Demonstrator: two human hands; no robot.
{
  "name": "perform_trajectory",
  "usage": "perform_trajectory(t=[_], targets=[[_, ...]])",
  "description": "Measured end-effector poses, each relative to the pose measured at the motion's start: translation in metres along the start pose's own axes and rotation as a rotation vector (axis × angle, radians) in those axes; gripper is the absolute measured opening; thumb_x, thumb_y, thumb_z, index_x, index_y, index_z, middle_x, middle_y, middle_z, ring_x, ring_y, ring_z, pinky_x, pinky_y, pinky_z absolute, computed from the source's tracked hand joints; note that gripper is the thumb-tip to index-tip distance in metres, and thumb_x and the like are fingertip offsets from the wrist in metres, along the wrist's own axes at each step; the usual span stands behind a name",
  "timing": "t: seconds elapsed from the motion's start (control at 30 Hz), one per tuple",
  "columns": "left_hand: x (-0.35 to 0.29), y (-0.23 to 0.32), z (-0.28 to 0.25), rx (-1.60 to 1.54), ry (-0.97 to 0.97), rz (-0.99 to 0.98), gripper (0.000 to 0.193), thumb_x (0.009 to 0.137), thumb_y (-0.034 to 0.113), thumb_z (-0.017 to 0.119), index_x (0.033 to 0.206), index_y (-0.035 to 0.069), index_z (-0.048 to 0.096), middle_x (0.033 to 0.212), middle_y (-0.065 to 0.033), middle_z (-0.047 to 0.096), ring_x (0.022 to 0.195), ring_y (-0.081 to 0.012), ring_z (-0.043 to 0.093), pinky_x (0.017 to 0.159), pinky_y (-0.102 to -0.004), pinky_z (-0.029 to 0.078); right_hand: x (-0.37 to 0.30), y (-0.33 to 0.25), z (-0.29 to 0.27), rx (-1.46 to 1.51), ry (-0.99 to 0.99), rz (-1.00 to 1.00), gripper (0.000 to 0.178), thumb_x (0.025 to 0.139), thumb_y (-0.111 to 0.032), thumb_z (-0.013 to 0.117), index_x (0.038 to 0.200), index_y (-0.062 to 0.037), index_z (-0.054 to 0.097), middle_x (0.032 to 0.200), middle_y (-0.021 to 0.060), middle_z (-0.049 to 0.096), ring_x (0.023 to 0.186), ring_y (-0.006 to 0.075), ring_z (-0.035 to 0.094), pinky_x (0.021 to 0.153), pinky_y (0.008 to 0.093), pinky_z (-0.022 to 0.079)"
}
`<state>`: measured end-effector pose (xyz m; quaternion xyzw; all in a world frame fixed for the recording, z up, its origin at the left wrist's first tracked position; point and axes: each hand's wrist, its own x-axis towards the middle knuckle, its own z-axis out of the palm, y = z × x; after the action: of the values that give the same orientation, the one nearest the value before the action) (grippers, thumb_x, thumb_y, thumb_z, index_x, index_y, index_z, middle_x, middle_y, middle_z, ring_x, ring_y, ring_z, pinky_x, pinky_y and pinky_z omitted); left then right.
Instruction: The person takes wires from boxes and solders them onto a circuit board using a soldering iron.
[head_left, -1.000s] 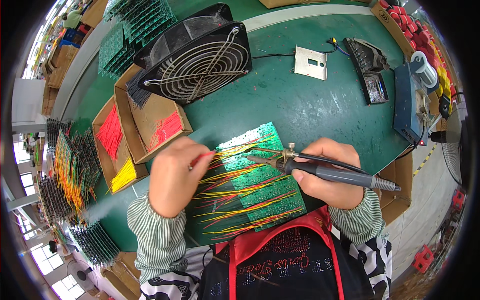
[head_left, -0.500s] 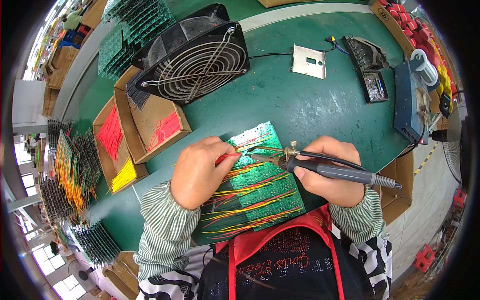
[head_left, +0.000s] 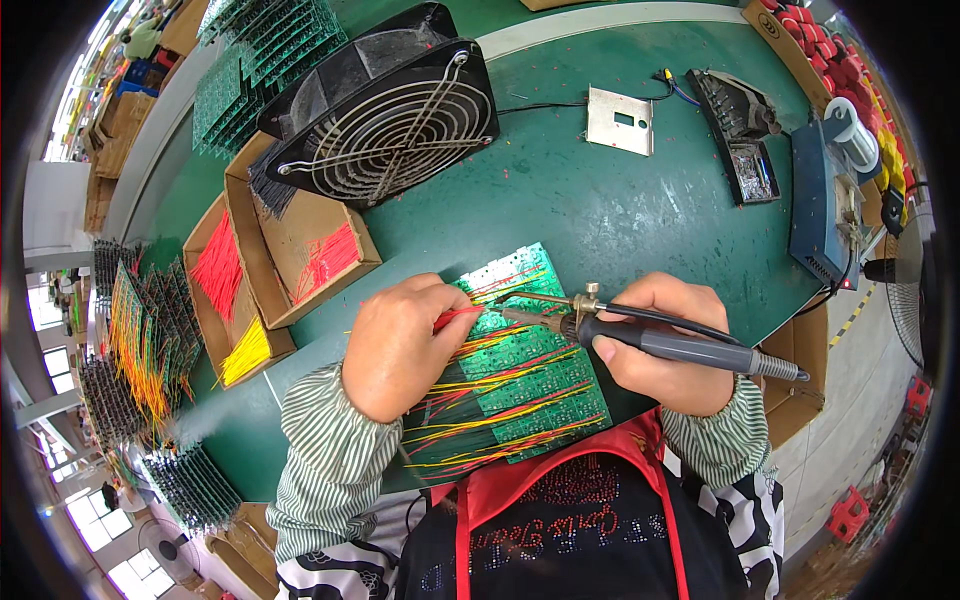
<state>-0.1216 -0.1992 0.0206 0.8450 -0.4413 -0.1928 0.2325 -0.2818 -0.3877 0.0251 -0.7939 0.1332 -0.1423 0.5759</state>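
The right hand (head_left: 665, 345) has its grip closed around a grey soldering iron (head_left: 660, 340), tip on the green circuit board (head_left: 520, 370). The left hand (head_left: 400, 345) pinches a red wire (head_left: 458, 317) against that board, which lies near the person on the green counter (head_left: 600, 210). Farther left sit 2 cardboard boxes (head_left: 300, 250) of wires and a black fan (head_left: 385, 110).
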Motion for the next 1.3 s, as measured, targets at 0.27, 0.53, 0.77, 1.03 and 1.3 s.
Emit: perform_trajectory(t=[0.27,0.53,0.77,1.03,1.3], targets=[[0.0,0.012,-0.018,0.134,0.204,0.03,0.007,0.077,0.011,0.066,0.077,0.004,0.066,0.072,-0.012,0.059,0.066,-0.03,0.059,0.06,-0.0378,0.047,-0.006,0.004,-0.012,-0.029,0.032,0.019,0.016,0.069,-0.01,0.071,0.079,-0.0012,0.062,0.065,0.004,0.064,0.057,0.0077,0.06,0.052,0.0229,0.047],[0.014,0.009,0.009,-0.002,0.018,0.123,0.01,0.076,0.009,0.069,0.08,0.001,0.065,0.069,-0.011,0.057,0.059,-0.0258,0.056,0.054,-0.0343,0.043,-0.009,0.005,-0.014,0.026,0.059,0.081,0.016,0.069,-0.009,0.071,0.08,-0.0014,0.062,0.064,0.0034,0.062,0.057,0.007,0.058,0.052,0.0225,0.045],[0.018,0.011,0.008,-0.011,-0.016,0.088,0.009,0.077,0.011,0.067,0.078,0.002,0.065,0.07,-0.0115,0.058,0.063,-0.0285,0.057,0.057,-0.0375,0.044,-0.005,0.008,-0.013,0.022,0.038,0.067,0.016,0.069,-0.01,0.071,0.079,-0.001,0.062,0.065,0.0036,0.063,0.058,0.0072,0.059,0.053,0.0227,0.046],[0.02,0.013,0.005,0.015,-0.063,0.073,0.011,0.078,0.013,0.063,0.075,0.003,0.064,0.071,-0.0121,0.058,0.068,-0.0313,0.058,0.06,-0.0407,0.046,-0.006,0.004,-0.018,0.026,0.057,0.063,0.016,0.069,-0.009,0.071,0.079,-0.0007,0.062,0.065,0.0035,0.063,0.058,0.0067,0.058,0.053,0.0224,0.045],[0.02,0.025,-0.005,0.147,0.174,0.163,0.007,0.075,0.006,0.068,0.079,0.002,0.065,0.071,-0.011,0.059,0.061,-0.0269,0.058,0.055,-0.0346,0.046,-0.013,0.006,-0.027,-0.008,0.093,0.108,0.017,0.068,-0.008,0.071,0.08,-0.0006,0.061,0.064,0.004,0.063,0.057,0.0068,0.058,0.053,0.0228,0.045]])
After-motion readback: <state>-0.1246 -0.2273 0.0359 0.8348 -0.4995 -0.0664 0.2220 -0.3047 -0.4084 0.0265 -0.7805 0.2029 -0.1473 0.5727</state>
